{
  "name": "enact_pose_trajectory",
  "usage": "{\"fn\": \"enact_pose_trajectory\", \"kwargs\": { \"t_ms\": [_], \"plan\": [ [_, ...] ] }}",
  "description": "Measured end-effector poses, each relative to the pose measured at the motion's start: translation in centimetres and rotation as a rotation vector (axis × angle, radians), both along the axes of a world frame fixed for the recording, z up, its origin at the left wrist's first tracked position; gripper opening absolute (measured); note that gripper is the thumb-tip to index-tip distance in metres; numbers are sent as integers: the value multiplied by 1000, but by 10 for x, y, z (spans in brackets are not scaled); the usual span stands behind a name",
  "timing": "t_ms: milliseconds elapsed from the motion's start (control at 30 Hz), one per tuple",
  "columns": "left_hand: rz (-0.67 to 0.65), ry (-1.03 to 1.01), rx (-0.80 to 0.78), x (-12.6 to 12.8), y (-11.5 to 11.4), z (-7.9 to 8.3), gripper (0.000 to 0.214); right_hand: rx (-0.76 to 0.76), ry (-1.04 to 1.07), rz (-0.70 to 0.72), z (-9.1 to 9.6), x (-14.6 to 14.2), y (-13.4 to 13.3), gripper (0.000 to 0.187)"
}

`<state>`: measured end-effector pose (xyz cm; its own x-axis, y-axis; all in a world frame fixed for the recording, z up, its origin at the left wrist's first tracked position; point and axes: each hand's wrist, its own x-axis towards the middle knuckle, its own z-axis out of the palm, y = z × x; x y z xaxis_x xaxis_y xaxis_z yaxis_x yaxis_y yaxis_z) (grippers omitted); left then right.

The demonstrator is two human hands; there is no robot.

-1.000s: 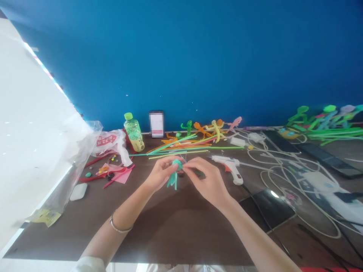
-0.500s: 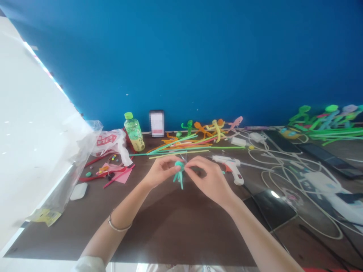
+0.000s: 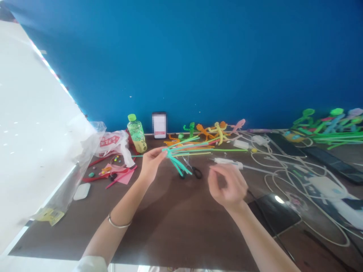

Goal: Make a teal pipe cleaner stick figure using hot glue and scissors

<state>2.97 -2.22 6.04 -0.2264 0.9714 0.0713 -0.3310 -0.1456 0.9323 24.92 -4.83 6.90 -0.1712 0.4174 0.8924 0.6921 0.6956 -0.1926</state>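
Observation:
My left hand [image 3: 151, 165] pinches one end of a teal pipe cleaner figure [image 3: 177, 164], whose several fuzzy strands fan out down to the right. Behind these strands lie scissors [image 3: 197, 173] with dark handles, partly covered. My right hand [image 3: 228, 184] is apart from the figure, to its right, fingers curled with thumb and forefinger together. Whether anything is in that pinch I cannot make out. Just beyond it lies a white glue gun [image 3: 227, 161], its grip hidden by the hand. Loose pipe cleaners [image 3: 195, 145] in green, orange and yellow are spread behind the figure.
A green-capped bottle [image 3: 137, 135] and a phone [image 3: 159, 125] stand by the blue wall. Bent pipe cleaner figures [image 3: 218, 132] stand at the back. White cables [image 3: 270, 170] tangle on the right. Plastic bags [image 3: 113, 142] and pink scraps [image 3: 124, 176] lie left.
My right hand has let go of the teal figure and moved right, towards the glue gun. The left hand keeps hold, and the strands now fan out rightward. The scissors have come into view.

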Motion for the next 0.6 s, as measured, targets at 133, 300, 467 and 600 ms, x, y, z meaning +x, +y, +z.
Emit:
{"fn": "enact_pose_trajectory", "kwargs": {
  "t_ms": [133, 300, 467, 600],
  "plan": [
    [151, -174, 17, -15, 8, 8, 26, -772, -383, -187, -27, -23, 19, 17],
    [189, -224, 42, -21, 9, 11, 26, -1056, -550, -362, -38, -52, 36, 36],
    [282, -124, 88, -24, 12, 6, 30, -1141, -686, -322, -26, -48, 35, 23],
    [331, -27, 124, -25, 10, 6, 31, -1168, -707, -337, -19, -35, 34, 26]
  ]
}}
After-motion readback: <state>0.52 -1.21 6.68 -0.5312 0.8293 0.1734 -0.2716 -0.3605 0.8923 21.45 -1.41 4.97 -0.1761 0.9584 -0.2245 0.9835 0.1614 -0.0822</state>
